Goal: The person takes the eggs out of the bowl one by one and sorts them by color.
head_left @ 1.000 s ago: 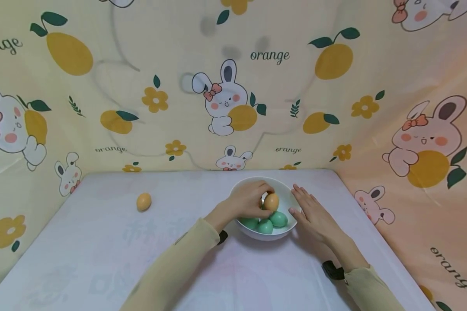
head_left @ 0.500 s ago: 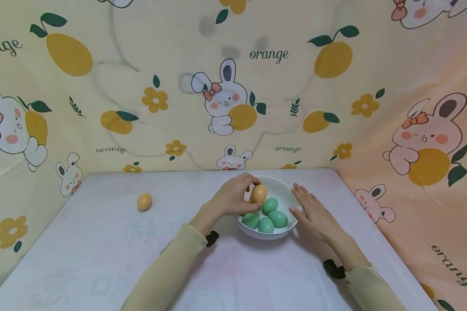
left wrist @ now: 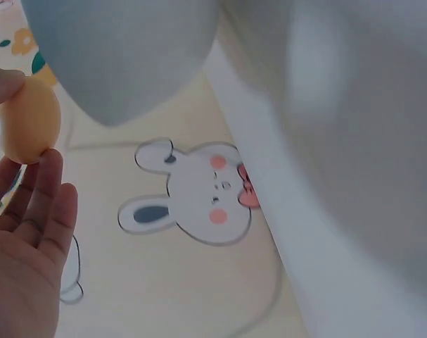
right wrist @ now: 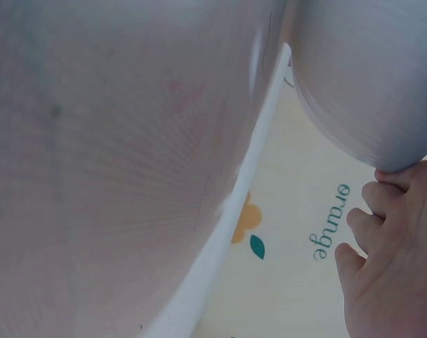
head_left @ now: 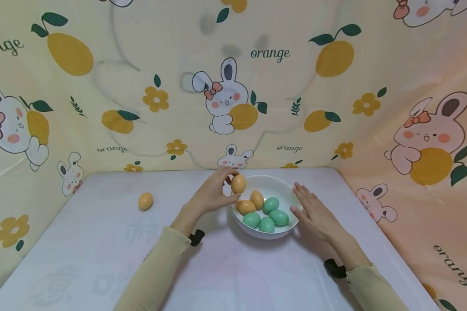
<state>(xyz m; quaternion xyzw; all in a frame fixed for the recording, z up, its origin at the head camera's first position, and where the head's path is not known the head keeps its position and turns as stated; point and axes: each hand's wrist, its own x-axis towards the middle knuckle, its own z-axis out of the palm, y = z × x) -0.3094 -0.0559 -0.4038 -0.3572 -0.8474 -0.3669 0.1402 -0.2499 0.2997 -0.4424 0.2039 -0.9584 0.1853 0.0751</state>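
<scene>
My left hand (head_left: 212, 193) pinches an orange-brown egg (head_left: 238, 184) between thumb and fingers, at the left rim of a white bowl (head_left: 274, 183). The left wrist view shows the same egg (left wrist: 32, 120) held at the fingertips, beside the bowl's outer wall (left wrist: 129, 63). Inside the bowl lie two more orange-brown eggs, one lengthwise (head_left: 246, 207) and one behind it (head_left: 257, 199), next to several green eggs (head_left: 279, 217). My right hand (head_left: 319, 216) rests with straight fingers against the bowl's right side; its fingertips touch the bowl in the right wrist view.
Another orange-brown egg (head_left: 145, 201) lies alone on the left of the white table (head_left: 113, 242). A patterned cloth (head_left: 163, 52) with rabbits and oranges rises behind and on both sides of the table.
My left hand has moved left and up with its egg, from over the bowl's middle to its left rim, uncovering the two orange-brown eggs inside. The right hand has stayed in place.
</scene>
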